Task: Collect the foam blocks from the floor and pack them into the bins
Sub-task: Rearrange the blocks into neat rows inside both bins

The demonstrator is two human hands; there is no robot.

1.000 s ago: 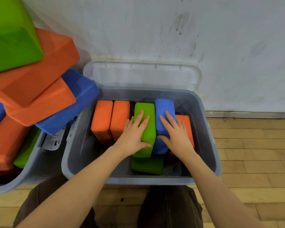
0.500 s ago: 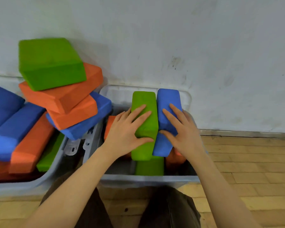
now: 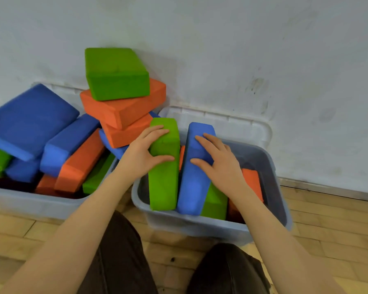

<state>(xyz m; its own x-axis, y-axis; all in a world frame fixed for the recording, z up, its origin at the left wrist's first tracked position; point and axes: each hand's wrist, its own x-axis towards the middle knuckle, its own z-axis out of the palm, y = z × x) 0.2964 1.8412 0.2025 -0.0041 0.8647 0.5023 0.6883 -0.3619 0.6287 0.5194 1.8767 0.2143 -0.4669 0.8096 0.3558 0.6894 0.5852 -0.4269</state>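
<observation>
Green block on edge, gripped by left hand, fingers curled over top, thumb on near face. Blue block just right of it, tilted, under right hand, fingers spread flat-ish, thumb hooked. Both half in right bin. Below fingers: green, orange blocks. Way left: overstuffed left bin.

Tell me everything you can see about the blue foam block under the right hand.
The blue foam block is a long rectangular slab of matte foam with rounded edges. It stands on edge in the right grey bin, tilted, its far end rising above the rim. The right hand grips its upper part, fingers on the top face and thumb on the side. Beside it stands the green block held by the left hand; another green block lies beneath.
</observation>
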